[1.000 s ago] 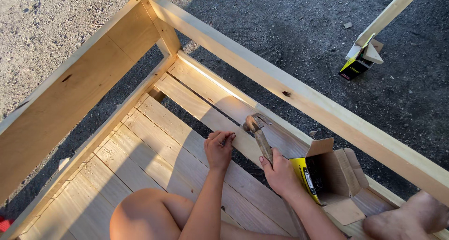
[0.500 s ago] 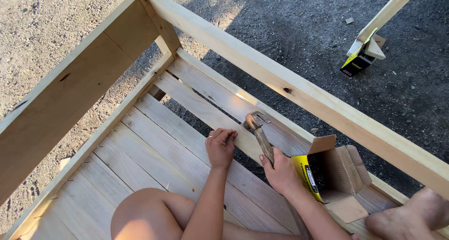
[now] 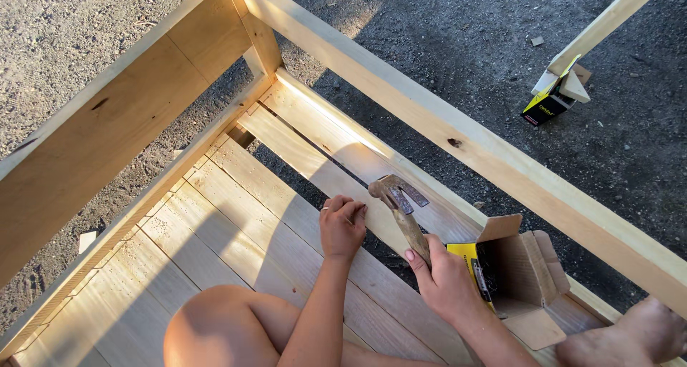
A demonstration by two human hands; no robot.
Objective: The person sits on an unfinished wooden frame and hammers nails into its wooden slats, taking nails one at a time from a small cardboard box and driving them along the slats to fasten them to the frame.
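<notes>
My right hand (image 3: 445, 280) grips the wooden handle of a claw hammer (image 3: 398, 199), whose metal head hangs just above a pale floor plank (image 3: 322, 170). My left hand (image 3: 342, 226) rests on that same plank, fingers pinched together right beside the hammer head; anything held between the fingertips is too small to see. My bare knee (image 3: 215, 324) shows at the bottom.
An open cardboard box with a yellow side (image 3: 512, 267) lies by my right hand. A long wooden rail (image 3: 458, 134) crosses above the planks, and a wide board (image 3: 107, 124) stands at the left. A small yellow and black box (image 3: 547, 102) lies on the gravel. A bare foot (image 3: 637, 335) is at the lower right.
The view has shifted slightly. The hammer head has come a little closer to my left fingertips; both hands stay on the same plank.
</notes>
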